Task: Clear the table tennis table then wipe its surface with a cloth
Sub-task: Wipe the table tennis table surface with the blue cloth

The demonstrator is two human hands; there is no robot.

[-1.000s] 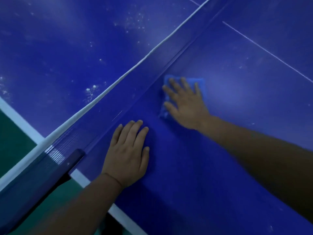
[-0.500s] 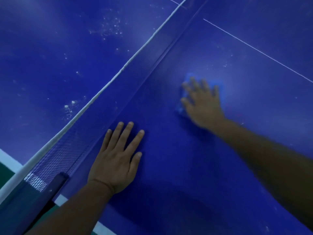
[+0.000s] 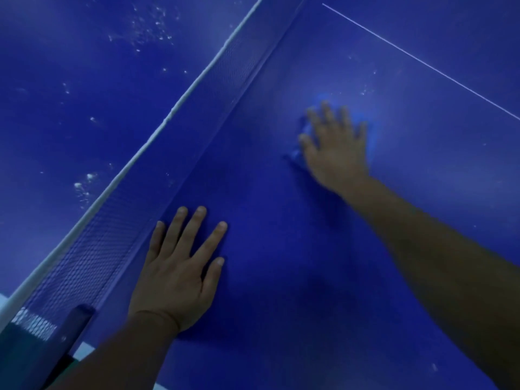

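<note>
Blue microfibre-like cloth (image 3: 295, 154) is seen in the head view pressed flat under the right hand (image 3: 336, 147), whose fingers are spread and nearly straight on top of it; only a blurred corner shows by the thumb and a pale edge past the fingertips. The left hand (image 3: 176, 273) is laid palm-down with straight, splayed fingers on the table tennis table (image 3: 281, 249), holding nothing and apparently used as a brace. The wiping step is judged to be in hand, nothing left to clear being visible on this half. Pale specks (image 3: 365, 90) are seen just beyond the right fingertips, so the next stroke would call for the cloth to be pushed forward over them, towards the white centre line (image 3: 422, 61), with steady downward pressure. The net (image 3: 118, 235), topped by white tape, runs just left of the left hand, its clamp (image 3: 73, 319) being near that wrist. Beyond the net, white dusty patches (image 3: 84, 184) are spread over the far half, judged as yet unwiped. Of the room, only a small greenish patch below the table edge can be made out.
</note>
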